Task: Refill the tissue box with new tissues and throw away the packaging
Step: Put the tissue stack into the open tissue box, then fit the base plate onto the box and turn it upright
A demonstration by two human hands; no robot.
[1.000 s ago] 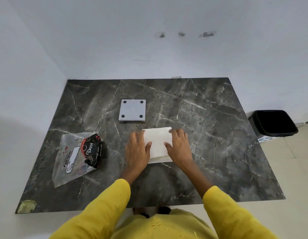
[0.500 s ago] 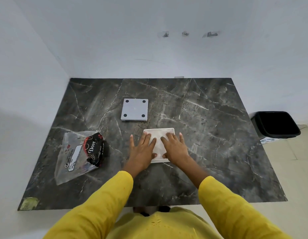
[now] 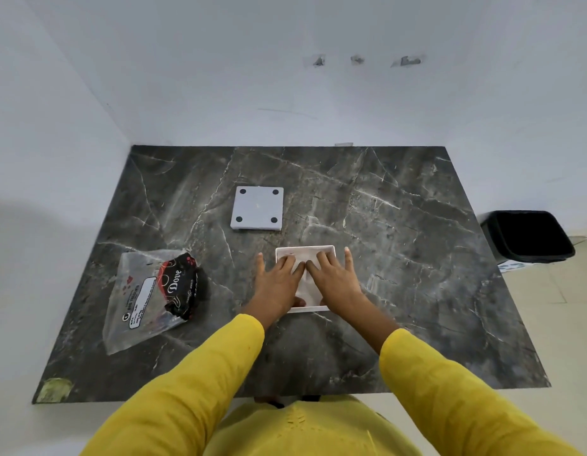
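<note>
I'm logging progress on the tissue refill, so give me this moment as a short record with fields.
left hand: flat, pressing tissues
right hand: flat, pressing tissues
tissue box: open, white, under both hands
tissues: inside the box
lid: apart, farther back on the table
packaging: on the table, left of the box
bin: on the floor, right of the table

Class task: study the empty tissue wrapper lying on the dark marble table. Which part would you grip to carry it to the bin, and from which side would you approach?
Probably the bunched black printed end of the wrapper, pinched from above on its right side. That part stands up crumpled, while the clear part lies flat against the table, harder to lift.
</note>
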